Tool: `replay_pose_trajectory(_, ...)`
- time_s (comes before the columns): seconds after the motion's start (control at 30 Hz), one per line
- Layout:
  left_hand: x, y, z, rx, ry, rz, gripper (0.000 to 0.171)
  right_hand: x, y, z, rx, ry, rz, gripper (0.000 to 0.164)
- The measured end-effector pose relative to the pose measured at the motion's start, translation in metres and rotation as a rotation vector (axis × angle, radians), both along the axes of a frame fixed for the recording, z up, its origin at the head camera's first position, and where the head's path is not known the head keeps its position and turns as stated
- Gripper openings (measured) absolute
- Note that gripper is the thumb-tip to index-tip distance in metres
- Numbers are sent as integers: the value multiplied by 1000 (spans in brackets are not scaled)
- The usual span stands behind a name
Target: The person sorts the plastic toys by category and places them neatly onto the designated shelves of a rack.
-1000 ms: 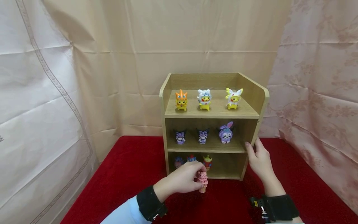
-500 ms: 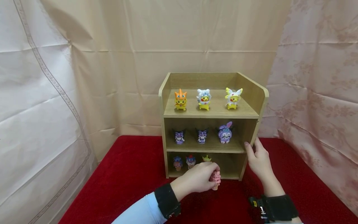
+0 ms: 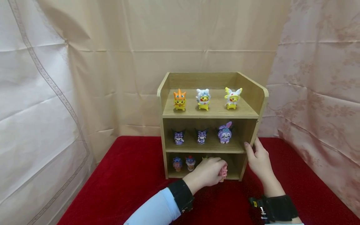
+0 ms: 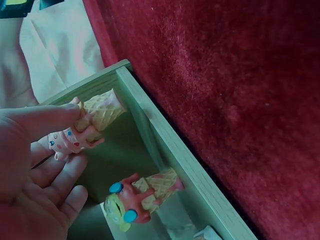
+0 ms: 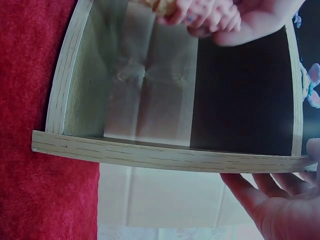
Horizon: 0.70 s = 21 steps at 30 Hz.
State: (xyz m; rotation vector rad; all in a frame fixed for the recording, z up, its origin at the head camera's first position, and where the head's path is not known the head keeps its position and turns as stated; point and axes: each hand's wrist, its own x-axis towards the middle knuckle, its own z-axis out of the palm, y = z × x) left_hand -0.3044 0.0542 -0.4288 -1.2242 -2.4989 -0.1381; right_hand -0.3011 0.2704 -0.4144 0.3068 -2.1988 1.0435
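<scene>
A pink ice-cream-cone figurine [image 3: 223,171] is pinched between the thumb and fingers of my left hand [image 3: 206,173], at the front of the bottom compartment of the wooden shelf [image 3: 205,117]. In the left wrist view its waffle cone [image 4: 103,111] points towards the shelf's bottom board. Beside it stands a green-headed cone figurine [image 4: 127,205], mostly hidden behind my hand in the head view. My right hand [image 3: 260,159] grips the shelf's right side panel [image 5: 170,157], thumb at the front edge and fingers on the outside.
Two more cone figurines [image 3: 177,164] stand at the bottom left. Purple figurines [image 3: 224,134] occupy the middle level, and yellow costumed figurines [image 3: 203,100] the top. Red cloth [image 3: 126,175] covers the table. Curtains [image 3: 118,62] hang behind and at both sides.
My left hand has moved right and forward with the pink figurine, from in front of the shelf to the right part of the bottom compartment. My right hand keeps its grip.
</scene>
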Motion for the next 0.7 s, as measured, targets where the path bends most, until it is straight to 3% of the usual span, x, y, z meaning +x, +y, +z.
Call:
replay_pose_trajectory(0.4,-15,19,-5,-7,-69,99,26,1,0,1,-5,1,1,42)
replay_pose_trajectory(0.57,-22,24,-8,13,-106,82,22,1,0,0,-10,-4,-11,42)
replay_pose_trajectory(0.7,-29,28,-6,17,-201,79,23,1,0,1,-11,1,-13,41)
